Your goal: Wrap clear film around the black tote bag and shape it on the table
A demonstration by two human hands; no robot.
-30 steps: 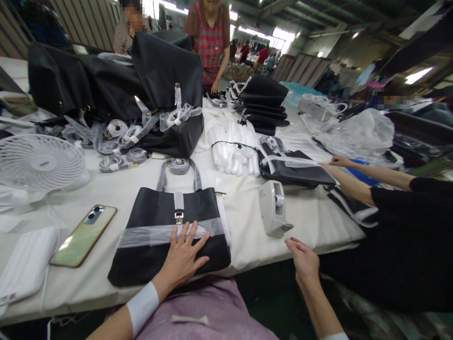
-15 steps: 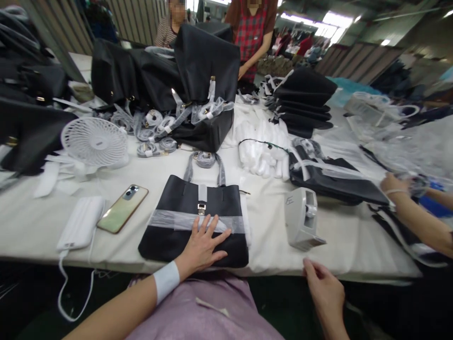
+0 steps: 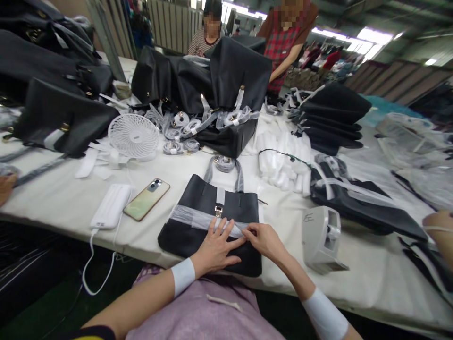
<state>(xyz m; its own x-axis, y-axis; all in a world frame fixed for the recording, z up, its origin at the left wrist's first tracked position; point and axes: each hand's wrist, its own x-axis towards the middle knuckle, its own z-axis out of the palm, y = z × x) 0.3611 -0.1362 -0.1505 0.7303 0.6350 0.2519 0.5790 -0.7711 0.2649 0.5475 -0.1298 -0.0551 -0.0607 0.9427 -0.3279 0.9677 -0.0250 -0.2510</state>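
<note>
A flat black handbag lies on the white table in front of me, with a gold clasp and a band of clear wrap across its front. My left hand rests flat on the bag's lower half with its fingers spread. My right hand sits beside it on the bag, fingertips curled onto the right end of the wrap. Both wrists wear white bands.
A grey tape dispenser stands right of the bag. A phone and white power bank lie to the left, a white fan behind. Black bags and wrapped straps pile further back. Two people stand across the table; another's arm shows at right.
My right hand came up from below the table edge onto the bag beside my left hand. The view swung left. The person's arm at right drew back.
</note>
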